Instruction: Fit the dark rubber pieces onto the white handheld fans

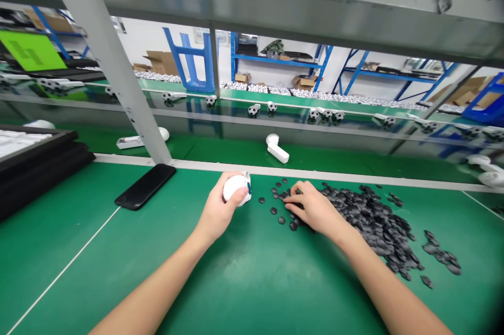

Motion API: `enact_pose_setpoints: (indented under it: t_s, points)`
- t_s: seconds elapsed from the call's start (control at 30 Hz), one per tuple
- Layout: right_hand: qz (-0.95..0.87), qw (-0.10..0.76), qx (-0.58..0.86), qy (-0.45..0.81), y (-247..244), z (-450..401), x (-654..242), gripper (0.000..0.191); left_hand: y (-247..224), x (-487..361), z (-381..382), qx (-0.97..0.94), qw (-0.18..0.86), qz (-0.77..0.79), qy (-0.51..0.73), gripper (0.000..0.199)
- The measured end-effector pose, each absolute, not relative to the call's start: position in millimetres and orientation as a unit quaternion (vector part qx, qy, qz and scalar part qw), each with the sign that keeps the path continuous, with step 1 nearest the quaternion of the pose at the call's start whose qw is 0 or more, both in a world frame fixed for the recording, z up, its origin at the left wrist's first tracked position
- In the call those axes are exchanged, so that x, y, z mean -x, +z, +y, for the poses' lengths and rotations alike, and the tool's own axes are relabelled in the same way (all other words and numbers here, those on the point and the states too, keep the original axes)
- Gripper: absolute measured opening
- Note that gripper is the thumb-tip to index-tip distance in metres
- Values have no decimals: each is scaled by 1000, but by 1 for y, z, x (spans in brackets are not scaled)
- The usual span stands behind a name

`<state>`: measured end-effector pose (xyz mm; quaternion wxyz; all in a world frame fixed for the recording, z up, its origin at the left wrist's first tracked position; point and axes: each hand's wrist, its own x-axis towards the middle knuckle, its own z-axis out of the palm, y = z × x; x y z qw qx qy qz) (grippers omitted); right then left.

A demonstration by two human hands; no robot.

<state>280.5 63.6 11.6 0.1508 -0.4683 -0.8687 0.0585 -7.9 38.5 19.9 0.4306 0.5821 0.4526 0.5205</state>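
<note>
my green bench mat (71, 267) spreads under everything, with a black phone (145, 186) lying on it to my left and a heap of small black hexagonal patches (374, 224) to my right. my left hand (214, 209) holds a white ball (235, 188) near the bench's far edge, fingers curled firmly around it, a blue mark showing at its side. my right hand (311, 209) sits at the near side of the heap, its fingers (293, 199) slightly curled among the loose patches; whether they grasp one, i cannot tell.
</note>
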Motion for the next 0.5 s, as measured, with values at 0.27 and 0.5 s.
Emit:
enact_pose_setpoints:
  t_s: [0.27,0.5]
  points:
    - [-867,179,434,167,12,63,-287,23,22,3,31,-617,410,473,477,46]
    - [-871,159,431,176,11,62,-285,21,22,2,30,-612,421,470,477,46]
